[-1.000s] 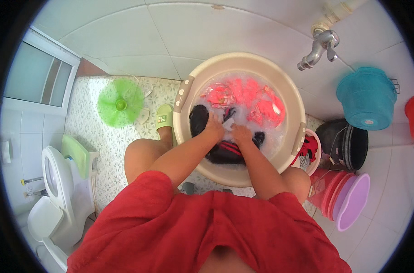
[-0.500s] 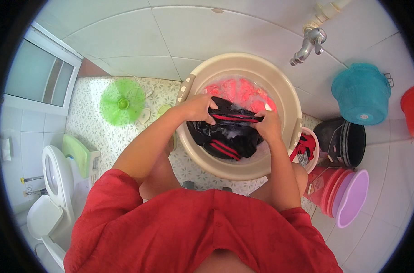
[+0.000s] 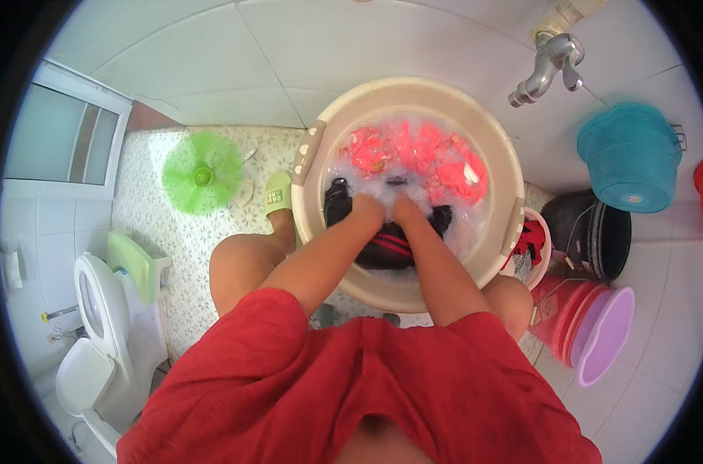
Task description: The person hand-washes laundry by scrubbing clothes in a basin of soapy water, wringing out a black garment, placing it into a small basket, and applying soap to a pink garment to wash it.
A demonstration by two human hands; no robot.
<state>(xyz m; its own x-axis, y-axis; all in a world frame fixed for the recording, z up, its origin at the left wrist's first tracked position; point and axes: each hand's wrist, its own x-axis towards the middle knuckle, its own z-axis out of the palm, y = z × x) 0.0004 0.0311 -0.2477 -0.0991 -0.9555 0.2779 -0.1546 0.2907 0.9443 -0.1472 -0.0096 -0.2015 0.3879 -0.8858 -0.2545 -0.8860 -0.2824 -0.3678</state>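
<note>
A large beige basin (image 3: 514, 158) holds soapy, foamy water between my knees. Black cloth with red stripes (image 3: 386, 249) lies wet in its near half. Both hands are pushed down side by side into the suds at this cloth, my left hand (image 3: 367, 209) and, close beside it, my right hand (image 3: 406, 207). Foam and water hide the fingers of both, so their grip does not show. Bright pink cloth (image 3: 421, 151) floats bunched up in the far half, beyond my hands. A small white piece (image 3: 470, 172) shows on the pink cloth at the right.
A metal tap (image 3: 551, 66) juts from the wall at upper right. Down the right side are a teal bucket (image 3: 631, 158), black bucket (image 3: 610, 240), pink container (image 3: 544, 263) of clothes and purple basin (image 3: 605, 336). A green fan-like object (image 3: 203, 175) and toilet (image 3: 100, 301) are at left.
My hands, earlier apart and holding up the black cloth by a red-striped part, have come together and gone down into the suds. The black cloth has sunk lower, and foam has spread.
</note>
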